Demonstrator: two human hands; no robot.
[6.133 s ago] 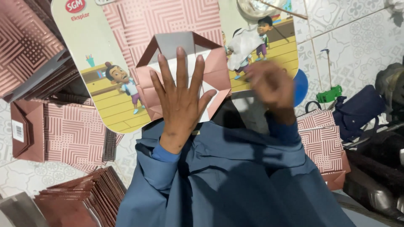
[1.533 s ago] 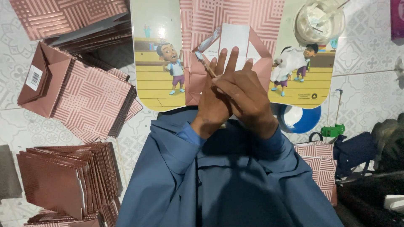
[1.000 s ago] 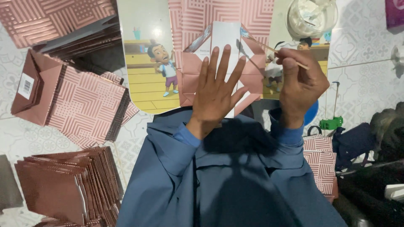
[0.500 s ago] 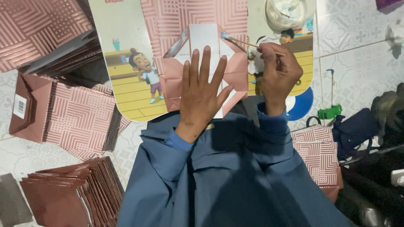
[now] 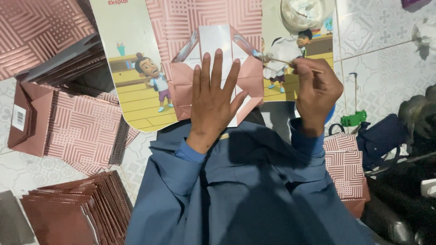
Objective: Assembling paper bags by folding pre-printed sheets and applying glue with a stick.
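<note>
A pink patterned paper bag (image 5: 206,18) lies flat on a cartoon-printed board (image 5: 131,68), its bottom flaps (image 5: 252,75) unfolded toward me and showing white inside. My left hand (image 5: 213,97) presses flat on those flaps, fingers spread. My right hand (image 5: 315,88) pinches a thin wooden stick brush (image 5: 284,61) whose wet tip touches the right flap's upper edge. A round tub of white glue (image 5: 306,11) stands on the board at the upper right.
Finished pink bags lie stacked at the left (image 5: 68,127) and upper left (image 5: 36,31). A pile of folded dark pink sheets (image 5: 77,211) sits at lower left. More bags (image 5: 347,168), a green-ended tool (image 5: 354,119) and a dark blue pouch (image 5: 388,134) are at the right, on the patterned tile floor.
My right hand has drawn the brush tip down the right flap's edge and shifted slightly right. My left hand stays flat on the flaps. Seconds earlier the right hand held no brush over the bag.
</note>
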